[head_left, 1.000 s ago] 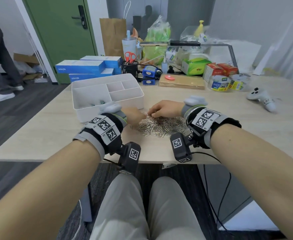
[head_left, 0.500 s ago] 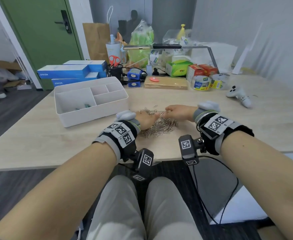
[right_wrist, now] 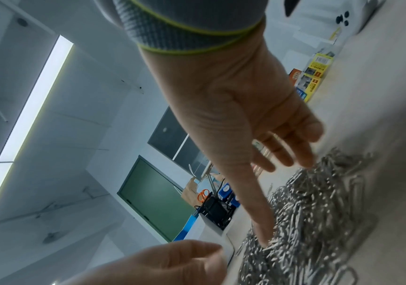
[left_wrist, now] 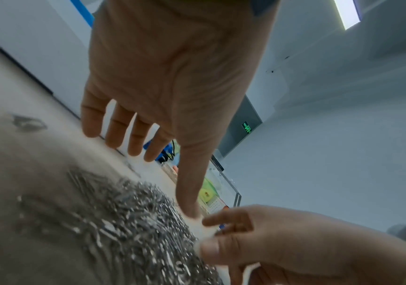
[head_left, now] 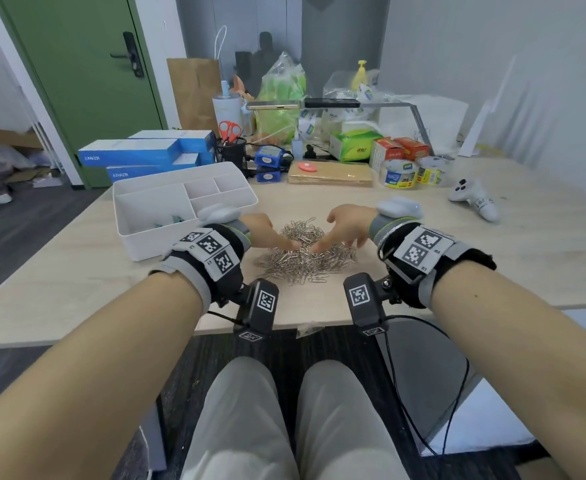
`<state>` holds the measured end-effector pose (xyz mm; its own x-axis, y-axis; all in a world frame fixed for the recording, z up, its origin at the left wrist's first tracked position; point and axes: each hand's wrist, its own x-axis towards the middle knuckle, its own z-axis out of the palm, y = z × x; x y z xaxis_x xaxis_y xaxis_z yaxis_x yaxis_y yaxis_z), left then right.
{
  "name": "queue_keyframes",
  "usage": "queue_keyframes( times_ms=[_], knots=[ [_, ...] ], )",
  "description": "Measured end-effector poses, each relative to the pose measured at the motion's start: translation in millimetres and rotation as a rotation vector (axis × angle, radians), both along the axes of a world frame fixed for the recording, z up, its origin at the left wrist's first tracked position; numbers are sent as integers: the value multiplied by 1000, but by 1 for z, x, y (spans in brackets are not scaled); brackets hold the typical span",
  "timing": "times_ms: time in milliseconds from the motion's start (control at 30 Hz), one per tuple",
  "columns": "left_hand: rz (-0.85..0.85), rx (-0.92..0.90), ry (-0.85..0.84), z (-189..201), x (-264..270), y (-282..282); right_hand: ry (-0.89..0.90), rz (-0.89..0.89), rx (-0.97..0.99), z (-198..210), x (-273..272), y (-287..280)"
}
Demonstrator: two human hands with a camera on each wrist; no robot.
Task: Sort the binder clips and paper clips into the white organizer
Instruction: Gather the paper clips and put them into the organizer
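Paper clips [head_left: 305,254]: silver heap, desk [head_left: 77,282] centre, beside white organizer [head_left: 180,206].
Left hand [head_left: 267,232]: grip wide, thumb on heap.
Right hand [head_left: 345,226]: grip wide, fingers spread, thumb in heap.
Blue boxes [head_left: 135,155]: "ANKER".

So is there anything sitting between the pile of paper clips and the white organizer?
Nothing visible. The paper clips lie right of the white organizer, with only bare table between; the left hand hovers over that side.

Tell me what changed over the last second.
Both hands opened out: the left hand and right hand, bunched close together before, now spread apart with straight fingers touching the paper clip pile. Nothing was picked up. The white organizer stayed put.
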<state>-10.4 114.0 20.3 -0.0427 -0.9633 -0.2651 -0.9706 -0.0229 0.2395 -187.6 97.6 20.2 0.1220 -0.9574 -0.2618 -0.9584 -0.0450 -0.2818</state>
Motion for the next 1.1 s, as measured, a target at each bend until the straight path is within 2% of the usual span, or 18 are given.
queue_keyframes(
  times_ms=[100, 200, 300, 467, 667, 1100],
  knots=[
    [-26, 109, -58, -1, 13, -3, 30, -30, 159, -3, 7, 1],
    [-69, 177, -85, -4, 13, -1, 7, -17, 175, -7, 14, 2],
    [-119, 118, -146, -8, 2, 0, -37, 2, 179, -8, 19, 2],
    [-133, 45, -15, -11, -13, -2, -138, 18, 90, -11, 23, 1],
    [-124, -83, 53, -16, -18, -6, -225, 19, 50, -17, 21, -4],
    [-87, -137, 120, -18, -20, -17, -341, 43, -23, -21, 23, -14]
  ],
)
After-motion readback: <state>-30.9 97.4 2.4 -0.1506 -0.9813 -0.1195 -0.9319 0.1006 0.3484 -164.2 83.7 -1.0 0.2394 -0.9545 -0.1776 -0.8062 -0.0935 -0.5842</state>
